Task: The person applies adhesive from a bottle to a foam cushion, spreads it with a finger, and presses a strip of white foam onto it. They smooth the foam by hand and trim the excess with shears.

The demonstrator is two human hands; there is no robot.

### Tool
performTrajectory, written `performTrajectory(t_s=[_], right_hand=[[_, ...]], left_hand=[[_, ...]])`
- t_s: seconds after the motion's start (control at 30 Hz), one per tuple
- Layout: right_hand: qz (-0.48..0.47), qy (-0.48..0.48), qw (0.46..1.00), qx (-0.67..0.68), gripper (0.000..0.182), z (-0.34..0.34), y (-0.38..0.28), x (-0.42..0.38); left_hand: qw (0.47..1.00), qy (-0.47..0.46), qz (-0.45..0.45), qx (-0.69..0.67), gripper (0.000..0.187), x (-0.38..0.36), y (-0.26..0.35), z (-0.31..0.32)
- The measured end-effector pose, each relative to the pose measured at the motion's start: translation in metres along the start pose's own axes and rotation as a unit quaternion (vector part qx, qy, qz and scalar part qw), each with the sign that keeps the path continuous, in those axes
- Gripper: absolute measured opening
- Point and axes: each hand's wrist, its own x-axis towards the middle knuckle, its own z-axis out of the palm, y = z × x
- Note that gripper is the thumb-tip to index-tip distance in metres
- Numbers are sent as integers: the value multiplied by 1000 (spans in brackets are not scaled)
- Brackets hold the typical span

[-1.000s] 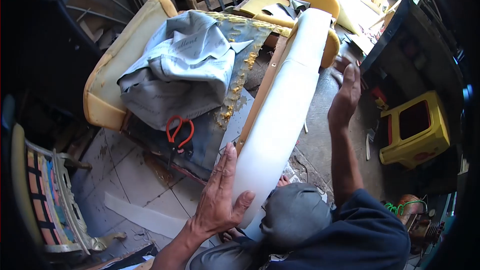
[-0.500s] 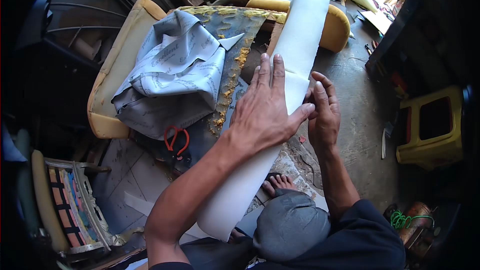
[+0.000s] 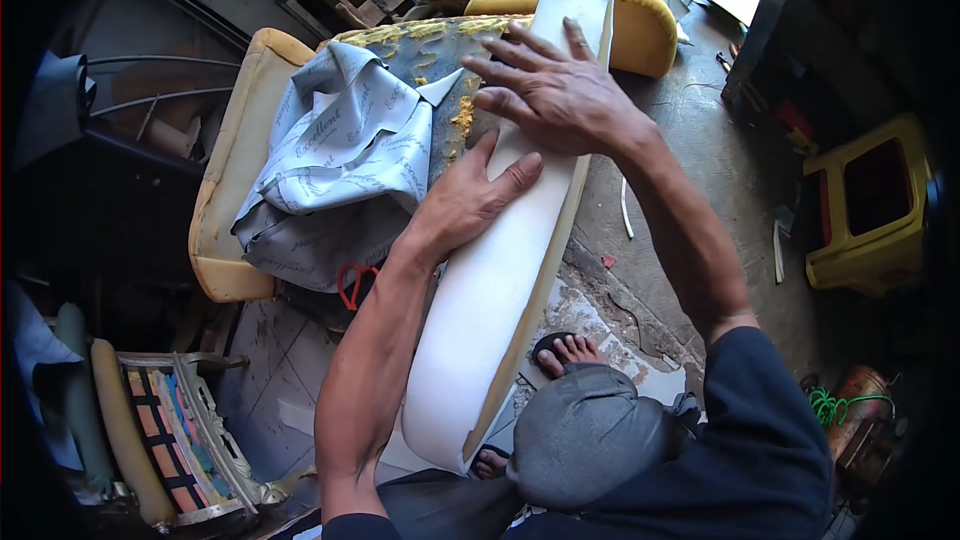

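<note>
A long white foam strip (image 3: 490,300) lies over a narrow padded piece whose yellowish side (image 3: 545,315) shows along its right edge. My left hand (image 3: 465,198) rests on the strip's left side, thumb across the top and fingers apart, some hidden over the edge. Farther up, my right hand (image 3: 560,95) lies across the strip with its fingers spread to the left. Grey-white printed fabric (image 3: 345,145) is bunched on the worn seat panel (image 3: 410,55) left of the strip. Red-handled scissors (image 3: 350,285) sit below the fabric.
A yellow stool (image 3: 870,205) lies at the right. At the lower left is an ornate chair frame (image 3: 205,440) with webbing. A yellow foam armrest (image 3: 225,190) flanks the fabric. Green cord (image 3: 830,405) is wound near a rusty cylinder (image 3: 860,395).
My right hand has moved from beside the strip up onto it. My left hand has drawn back toward me and to the left. The padded piece's yellowish side now shows along the right.
</note>
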Motion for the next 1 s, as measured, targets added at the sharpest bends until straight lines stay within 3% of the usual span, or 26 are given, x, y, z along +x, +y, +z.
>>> performTrajectory(t_s=[0.07, 0.17, 0.2, 0.27, 0.33, 0.43, 0.47, 0.53, 0.6, 0.67, 0.73, 0.77, 1.0], right_hand=[[27, -172, 982, -67, 61, -27, -13, 13], [20, -158, 986, -43, 62, -24, -10, 11], [-1, -134, 990, -45, 62, -22, -9, 7], [4, -135, 990, -30, 62, -23, -15, 6], [3, -135, 991, -16, 63, -21, -6, 11], [-12, -72, 997, -38, 67, -9, -7, 2], [5, -79, 995, -54, 63, -12, -13, 0], [-28, -5, 999, -23, 59, 6, 5, -4], [6, 145, 978, 149, 53, -2, -6, -19], [9, 166, 962, 218, 59, 7, -37, -54], [39, 224, 921, 315, 76, 23, -62, -88], [50, 218, 942, 249, 83, 33, -71, -97], [24, 280, 906, 315, 75, 58, -46, -51]], left_hand=[[999, 4, -35, 10, 83, -1, 1, 1], [994, -13, 27, -103, 78, -2, -12, 4], [994, -37, -31, -94, 88, -3, -14, 1], [995, 48, -2, 88, 92, -16, -1, 6], [986, 37, 24, 159, 90, -49, 3, 10], [980, 23, 13, 199, 87, -140, 15, 14], [974, 48, 16, 222, 89, -168, 13, 20], [954, 125, 47, 268, 87, -216, 0, 44], [890, 198, 90, 400, 82, -262, -30, 76], [847, 289, 95, 436, 78, -305, -78, 113], [838, 316, 84, 436, 78, -310, -90, 124], [835, 336, 77, 429, 77, -309, -91, 128], [833, 343, 84, 427, 77, -260, -69, 116]])
